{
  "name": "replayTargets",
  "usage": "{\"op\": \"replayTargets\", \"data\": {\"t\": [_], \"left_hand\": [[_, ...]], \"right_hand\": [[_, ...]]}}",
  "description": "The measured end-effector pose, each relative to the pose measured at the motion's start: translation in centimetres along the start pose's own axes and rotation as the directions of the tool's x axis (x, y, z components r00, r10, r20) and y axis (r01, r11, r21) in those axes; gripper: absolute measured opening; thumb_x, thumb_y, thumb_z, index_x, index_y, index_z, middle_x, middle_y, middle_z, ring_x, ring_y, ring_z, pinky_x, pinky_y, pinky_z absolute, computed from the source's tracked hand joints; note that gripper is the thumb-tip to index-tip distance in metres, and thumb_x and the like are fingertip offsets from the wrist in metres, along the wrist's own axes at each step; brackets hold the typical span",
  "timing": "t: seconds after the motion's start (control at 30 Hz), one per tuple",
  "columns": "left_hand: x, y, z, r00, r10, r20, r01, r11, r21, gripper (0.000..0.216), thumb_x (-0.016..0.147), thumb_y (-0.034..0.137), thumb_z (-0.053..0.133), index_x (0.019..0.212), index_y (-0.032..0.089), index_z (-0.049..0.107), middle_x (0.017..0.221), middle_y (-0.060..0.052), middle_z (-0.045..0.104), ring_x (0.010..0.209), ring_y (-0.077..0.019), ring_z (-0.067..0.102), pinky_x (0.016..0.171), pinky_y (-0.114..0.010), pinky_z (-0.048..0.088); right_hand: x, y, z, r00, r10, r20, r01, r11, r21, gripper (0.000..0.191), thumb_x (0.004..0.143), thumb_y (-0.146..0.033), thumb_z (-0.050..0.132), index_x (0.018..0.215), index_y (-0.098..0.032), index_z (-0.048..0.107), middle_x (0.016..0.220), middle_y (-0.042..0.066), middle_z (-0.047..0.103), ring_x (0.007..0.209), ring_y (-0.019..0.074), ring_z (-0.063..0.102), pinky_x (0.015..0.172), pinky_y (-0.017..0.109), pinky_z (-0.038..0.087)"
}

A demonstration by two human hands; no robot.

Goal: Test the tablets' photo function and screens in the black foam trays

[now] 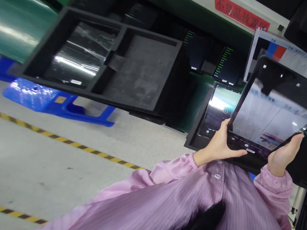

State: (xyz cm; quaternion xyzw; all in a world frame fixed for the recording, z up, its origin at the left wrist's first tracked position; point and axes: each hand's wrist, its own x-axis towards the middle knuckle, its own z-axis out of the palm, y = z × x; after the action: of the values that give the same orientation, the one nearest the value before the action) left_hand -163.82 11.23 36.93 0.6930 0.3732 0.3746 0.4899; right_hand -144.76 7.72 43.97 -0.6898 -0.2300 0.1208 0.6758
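The picture is tilted and its left part is blurry; the big black tray (pixel 106 63) looks smeared, and something shiny lies in its left half, but I cannot tell what it is. The red sign (pixel 239 12) up top has writing too fuzzy to read; the paper sheet (pixel 294 56) is partly hidden behind the tablet (pixel 272 112). The tablet is up in the air on the right, tilted, with its screen lit; a second screen (pixel 218 110) lies just below and left of it, partly covered. The left hand (pixel 222 143) grips the tablet's bottom left corner, thumb flat along the front edge, fingers hidden behind; the right hand (pixel 285 152) holds the bottom right corner, its fingers mostly hidden too; pink sleeves (pixel 273 187) cover both wrists.
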Motion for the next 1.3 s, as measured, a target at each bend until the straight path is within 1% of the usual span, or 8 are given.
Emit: {"op": "replayTargets", "data": {"t": [0.23, 0.4, 0.6, 0.77, 0.9, 1.03, 1.17, 1.3], "left_hand": [[4.2, -3.2, -2.1, 0.998, 0.055, -0.013, -0.055, 0.998, 0.028, 0.066, 0.106, 0.074, 0.038, 0.132, 0.018, 0.062, 0.131, -0.016, 0.064, 0.121, -0.0297, 0.063, 0.113, -0.049, 0.051], [12.2, -7.9, -7.2, 0.901, -0.213, -0.378, 0.289, 0.944, 0.158, 0.041, 0.112, 0.05, 0.047, 0.117, 0.015, 0.067, 0.138, -0.018, 0.061, 0.138, -0.0293, 0.051, 0.129, -0.05, 0.032], [18.0, -10.7, -9.0, 0.884, -0.401, -0.24, 0.437, 0.892, 0.121, 0.04, 0.108, 0.038, 0.053, 0.074, 0.019, 0.058, 0.095, -0.016, 0.07, 0.112, -0.0307, 0.062, 0.112, -0.045, 0.044], [17.4, -10.2, -7.8, 0.903, -0.384, -0.194, 0.404, 0.912, 0.077, 0.042, 0.111, 0.038, 0.042, 0.072, 0.023, 0.048, 0.081, -0.008, 0.062, 0.097, -0.0247, 0.061, 0.102, -0.038, 0.048], [15.7, -8.3, -7.5, 0.928, -0.297, -0.224, 0.301, 0.953, -0.018, 0.042, 0.114, 0.048, 0.036, 0.081, 0.023, 0.045, 0.084, -0.004, 0.055, 0.089, -0.0206, 0.057, 0.093, -0.035, 0.051], [14.3, -6.1, -7.5, 0.96, -0.175, -0.219, 0.119, 0.962, -0.247, 0.049, 0.106, 0.064, 0.048, 0.082, 0.022, 0.049, 0.086, -0.003, 0.055, 0.084, -0.0204, 0.057, 0.089, -0.038, 0.053], [12.7, -4.0, -7.4, 0.969, -0.181, -0.167, 0.095, 0.901, -0.423, 0.052, 0.096, 0.071, 0.06, 0.086, 0.02, 0.057, 0.089, -0.003, 0.06, 0.087, -0.0215, 0.059, 0.091, -0.039, 0.053], [11.3, -1.5, -6.6, 0.957, -0.265, -0.116, 0.168, 0.836, -0.523, 0.055, 0.09, 0.074, 0.067, 0.084, 0.019, 0.06, 0.088, -0.003, 0.061, 0.087, -0.0202, 0.058, 0.088, -0.036, 0.052]], "right_hand": [[2.2, 2.6, -3.3, 0.996, 0.093, 0.016, -0.093, 0.995, -0.04, 0.071, 0.097, -0.071, 0.052, 0.135, -0.014, 0.068, 0.129, 0.013, 0.074, 0.133, 0.0275, 0.066, 0.117, 0.046, 0.054], [3.8, 7.7, -8.4, 0.967, 0.256, 0.023, -0.246, 0.948, -0.2, 0.065, 0.088, -0.068, 0.064, 0.128, -0.017, 0.072, 0.125, 0.008, 0.074, 0.124, 0.0267, 0.068, 0.117, 0.049, 0.053], [4.6, 12.3, -9.6, 0.947, 0.298, 0.123, -0.208, 0.857, -0.472, 0.071, 0.092, -0.071, 0.051, 0.127, -0.013, 0.072, 0.136, 0.018, 0.069, 0.139, 0.0354, 0.058, 0.127, 0.058, 0.04], [4.2, 10.6, -5.8, 0.969, -0.06, 0.24, 0.164, 0.88, -0.445, 0.075, 0.095, -0.073, 0.051, 0.14, -0.015, 0.068, 0.153, 0.023, 0.057, 0.147, 0.0351, 0.052, 0.128, 0.057, 0.037], [3.1, 9.3, 0.1, 0.867, 0.146, 0.477, -0.046, 0.975, -0.216, 0.082, 0.093, -0.079, 0.054, 0.142, -0.015, 0.065, 0.149, 0.022, 0.063, 0.128, 0.03, 0.068, 0.112, 0.051, 0.054], [2.6, 7.8, 4.3, 0.826, 0.265, 0.497, -0.21, 0.964, -0.165, 0.083, 0.082, -0.084, 0.065, 0.127, -0.015, 0.07, 0.123, 0.016, 0.076, 0.099, 0.0243, 0.075, 0.089, 0.042, 0.061], [2.1, 5.3, 4.3, 0.902, 0.204, 0.381, -0.203, 0.978, -0.043, 0.057, 0.078, -0.073, 0.079, 0.081, -0.018, 0.066, 0.069, -0.004, 0.062, 0.059, 0.0111, 0.056, 0.059, 0.025, 0.05], [0.6, 3.5, 3.1, 0.896, 0.084, 0.435, -0.094, 0.996, 0.0, 0.042, 0.086, -0.063, 0.074, 0.086, -0.021, 0.069, 0.071, -0.002, 0.065, 0.064, 0.0171, 0.063, 0.062, 0.032, 0.057]]}}
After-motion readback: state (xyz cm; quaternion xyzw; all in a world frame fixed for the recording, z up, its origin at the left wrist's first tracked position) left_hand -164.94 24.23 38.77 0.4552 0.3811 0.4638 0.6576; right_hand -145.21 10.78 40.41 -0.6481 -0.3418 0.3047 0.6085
